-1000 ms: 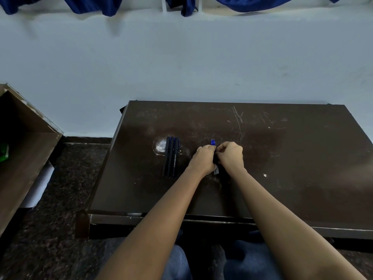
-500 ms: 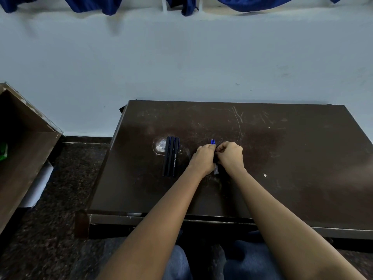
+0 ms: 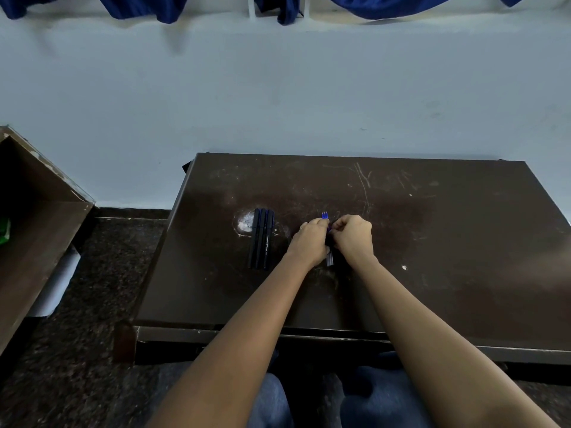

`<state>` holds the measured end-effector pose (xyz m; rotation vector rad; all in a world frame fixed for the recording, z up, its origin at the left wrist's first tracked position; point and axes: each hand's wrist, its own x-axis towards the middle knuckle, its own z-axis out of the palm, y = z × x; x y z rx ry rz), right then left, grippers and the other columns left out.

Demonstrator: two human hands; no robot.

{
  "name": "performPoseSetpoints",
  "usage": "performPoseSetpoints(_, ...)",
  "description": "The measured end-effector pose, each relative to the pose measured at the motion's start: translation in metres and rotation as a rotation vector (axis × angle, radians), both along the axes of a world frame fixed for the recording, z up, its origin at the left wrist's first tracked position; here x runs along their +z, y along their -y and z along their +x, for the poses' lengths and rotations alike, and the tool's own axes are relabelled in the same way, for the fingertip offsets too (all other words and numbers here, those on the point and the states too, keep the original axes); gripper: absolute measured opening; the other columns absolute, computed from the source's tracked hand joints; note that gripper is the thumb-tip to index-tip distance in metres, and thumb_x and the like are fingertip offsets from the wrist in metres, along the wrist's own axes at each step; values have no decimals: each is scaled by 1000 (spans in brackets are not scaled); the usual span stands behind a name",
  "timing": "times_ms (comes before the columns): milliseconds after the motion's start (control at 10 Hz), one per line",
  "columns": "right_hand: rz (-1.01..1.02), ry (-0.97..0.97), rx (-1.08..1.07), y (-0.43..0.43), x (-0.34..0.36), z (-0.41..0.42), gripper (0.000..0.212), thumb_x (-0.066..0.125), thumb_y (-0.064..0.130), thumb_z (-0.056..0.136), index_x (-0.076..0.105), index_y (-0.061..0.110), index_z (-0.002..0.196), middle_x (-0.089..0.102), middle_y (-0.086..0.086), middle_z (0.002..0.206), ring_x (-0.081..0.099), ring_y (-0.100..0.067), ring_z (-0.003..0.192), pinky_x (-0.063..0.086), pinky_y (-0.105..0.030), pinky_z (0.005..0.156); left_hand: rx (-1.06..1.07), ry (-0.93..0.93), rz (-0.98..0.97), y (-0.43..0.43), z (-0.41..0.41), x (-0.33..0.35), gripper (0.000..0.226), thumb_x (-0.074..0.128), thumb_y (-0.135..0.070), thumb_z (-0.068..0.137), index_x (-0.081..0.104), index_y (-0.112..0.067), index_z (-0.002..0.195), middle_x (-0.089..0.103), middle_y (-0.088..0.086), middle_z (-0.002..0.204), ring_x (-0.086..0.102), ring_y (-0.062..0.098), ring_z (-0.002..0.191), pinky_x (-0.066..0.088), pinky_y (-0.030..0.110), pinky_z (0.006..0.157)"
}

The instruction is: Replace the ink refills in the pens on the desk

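Refills (image 3: 325, 215) sit pinched between your left hand (image 3: 310, 241) and right hand (image 3: 353, 238), both closed on them, long axis pointing away; pens (image 3: 262, 239) lie just left, parallel, nearer your left hand.

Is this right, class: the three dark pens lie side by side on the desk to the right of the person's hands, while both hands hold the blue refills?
Not quite. The head view shows the dark pens lying to the left of the left hand and right hand, not the right. They do lie side by side on the desk, and both hands hold the blue refills.
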<state>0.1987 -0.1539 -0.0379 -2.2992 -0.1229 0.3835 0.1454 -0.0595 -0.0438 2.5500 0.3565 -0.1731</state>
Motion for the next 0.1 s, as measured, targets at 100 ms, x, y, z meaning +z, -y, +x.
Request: performPoseSetpoints(100, -22, 30, 1, 0, 6, -4, 9, 60, 12, 86, 68, 9, 88, 69, -12, 92, 67, -29, 86, 55, -36, 72, 5, 29, 0, -3, 0, 5, 67, 64, -7, 84, 34, -6, 144, 40, 11, 147, 37, 30, 133, 35, 41, 108)
